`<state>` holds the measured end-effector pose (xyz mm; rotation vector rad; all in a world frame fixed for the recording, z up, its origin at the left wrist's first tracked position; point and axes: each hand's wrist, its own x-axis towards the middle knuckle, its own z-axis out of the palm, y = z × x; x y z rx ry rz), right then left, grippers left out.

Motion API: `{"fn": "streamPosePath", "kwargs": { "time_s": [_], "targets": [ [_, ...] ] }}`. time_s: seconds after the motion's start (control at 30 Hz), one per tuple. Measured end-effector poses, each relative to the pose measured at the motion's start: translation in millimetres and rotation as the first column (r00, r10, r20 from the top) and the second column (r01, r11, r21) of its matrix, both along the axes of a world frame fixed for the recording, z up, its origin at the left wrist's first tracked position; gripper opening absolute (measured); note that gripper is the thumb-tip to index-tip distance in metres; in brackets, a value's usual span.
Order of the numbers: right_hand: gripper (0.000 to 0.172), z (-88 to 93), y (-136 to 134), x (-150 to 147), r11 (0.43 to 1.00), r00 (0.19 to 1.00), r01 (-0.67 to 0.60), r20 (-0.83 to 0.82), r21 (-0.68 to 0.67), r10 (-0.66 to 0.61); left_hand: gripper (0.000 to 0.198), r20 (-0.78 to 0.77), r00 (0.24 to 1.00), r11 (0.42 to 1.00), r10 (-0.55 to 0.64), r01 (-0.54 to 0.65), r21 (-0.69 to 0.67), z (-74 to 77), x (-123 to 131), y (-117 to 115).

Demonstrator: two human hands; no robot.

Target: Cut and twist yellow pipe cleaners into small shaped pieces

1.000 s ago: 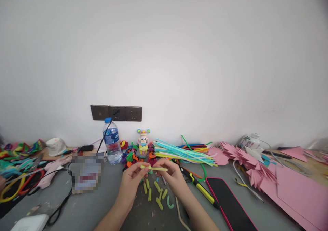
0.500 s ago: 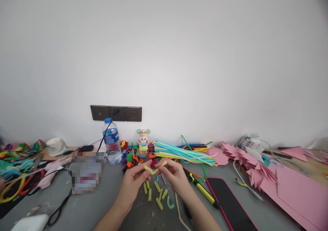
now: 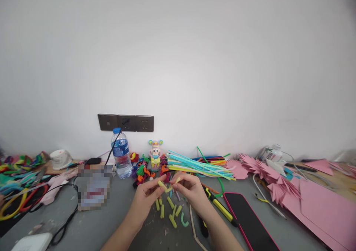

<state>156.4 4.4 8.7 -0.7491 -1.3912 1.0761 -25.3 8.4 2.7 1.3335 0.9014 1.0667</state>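
Between the fingertips of my two hands is a bent yellow pipe cleaner piece (image 3: pixel 168 189), fuzzy and shaped roughly like a V. My left hand (image 3: pixel 147 197) pinches its left end, and my right hand (image 3: pixel 187 190) pinches the right end. Below them on the grey table lie several short yellow pipe cleaner pieces (image 3: pixel 172 221). A curved mint-green piece (image 3: pixel 184 220) rests to their right. Close to my right forearm is a yellow-and-black cutter (image 3: pixel 222 209), partly hidden by the arm.
A water bottle (image 3: pixel 121 154), a small toy figure (image 3: pixel 155 156) and a bundle of pipe cleaners (image 3: pixel 200 165) stand or lie along the wall. At right are a phone (image 3: pixel 249 221) and pink paper (image 3: pixel 325 206). A pink glue gun (image 3: pixel 57 184) and cables lie left.
The right end of the held yellow piece now points more steeply upward. My right hand has shifted very slightly; everything on the table stays in place.
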Motion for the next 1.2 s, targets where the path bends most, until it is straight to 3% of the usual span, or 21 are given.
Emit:
{"fn": "streamPosePath", "kwargs": {
  "time_s": [0.2,0.43,0.63,0.73,0.87,1.07,1.2],
  "targets": [
    [0.017,5.1,-3.3,-0.7,0.999,0.999,-0.024,0.028,-0.034,0.025,0.040,-0.039,0.983,0.984,-0.181,0.181,-0.010,-0.6,0.3,-0.1],
    [0.016,12.2,-7.6,-1.6,0.983,0.986,-0.168,-0.029,-0.068,0.167,0.086,0.097,0.968,0.953,-0.233,0.247,-0.178,3.8,-1.3,-0.6],
    [0.013,9.1,-11.1,-3.8,0.921,0.936,-0.352,-0.074,-0.167,0.344,0.103,0.163,0.922,0.888,-0.350,0.382,-0.255,6.0,-1.8,-4.4],
    [0.013,9.0,-11.3,-4.6,0.917,0.932,-0.362,-0.097,-0.170,0.350,0.100,0.191,0.910,0.874,-0.368,0.409,-0.263,5.4,-1.8,-5.0],
    [0.017,9.6,-9.5,-4.7,0.937,0.959,-0.282,-0.088,-0.204,0.270,0.085,0.216,0.913,0.886,-0.347,0.395,-0.244,3.5,0.6,-5.1],
    [0.022,-1.7,1.9,-4.5,0.978,0.996,-0.079,-0.065,-0.194,0.068,0.047,0.178,0.966,0.940,-0.189,0.230,-0.252,2.1,5.6,-5.7],
    [0.024,-6.8,5.5,-7.5,0.979,0.995,-0.055,-0.089,-0.195,0.038,0.041,0.197,0.972,0.936,-0.126,0.182,-0.302,0.6,6.2,-6.2]
  ]
}}
